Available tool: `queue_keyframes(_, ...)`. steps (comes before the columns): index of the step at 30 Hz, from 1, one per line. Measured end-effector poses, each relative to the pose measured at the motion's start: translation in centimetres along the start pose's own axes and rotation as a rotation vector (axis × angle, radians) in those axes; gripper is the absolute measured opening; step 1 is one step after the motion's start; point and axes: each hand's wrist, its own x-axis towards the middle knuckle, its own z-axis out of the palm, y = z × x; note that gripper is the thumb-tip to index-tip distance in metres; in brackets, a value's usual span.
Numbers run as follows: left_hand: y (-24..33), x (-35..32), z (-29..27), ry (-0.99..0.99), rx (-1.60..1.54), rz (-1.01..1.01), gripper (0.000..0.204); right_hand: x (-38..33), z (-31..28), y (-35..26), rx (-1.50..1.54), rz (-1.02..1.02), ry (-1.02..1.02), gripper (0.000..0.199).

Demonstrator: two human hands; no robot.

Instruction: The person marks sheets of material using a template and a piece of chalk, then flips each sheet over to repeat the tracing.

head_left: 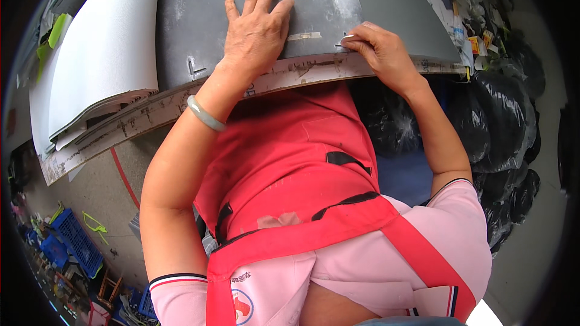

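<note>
A dark grey sheet (208, 21) lies on the worktable, with whitish smears and small white corner marks on it. My left hand (257, 30) rests on this sheet, open, fingers spread apart. Close to the sheet's near edge, my right hand (380, 51) is closed in a pinch on a small white piece (347, 38), mostly hidden by the fingers. Its visible end is beside a white corner mark (340, 45). A pale strip (304, 36) sits on the sheet between my two hands.
At the left, a thick stack of white sheets (109, 36) curls over. The worktable's worn edge (302, 69) runs below my hands. Black plastic bags (504, 115) pile up at the right. A blue crate (75, 241) stands on the floor at lower left.
</note>
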Motion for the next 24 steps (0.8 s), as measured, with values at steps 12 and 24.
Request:
queue_keyframes(12, -0.1, -0.3, 0.1, 0.032, -0.004, -0.003, 0.029, 0.3, -0.1, -1.0, 0.293, 0.392, 0.013, 0.017)
queue_keyframes(24, -0.2, -0.1, 0.0, -0.004, -0.006, -0.02, 0.032, 5.3, -2.3, 0.6, 0.292, 0.378, -0.089, 0.02)
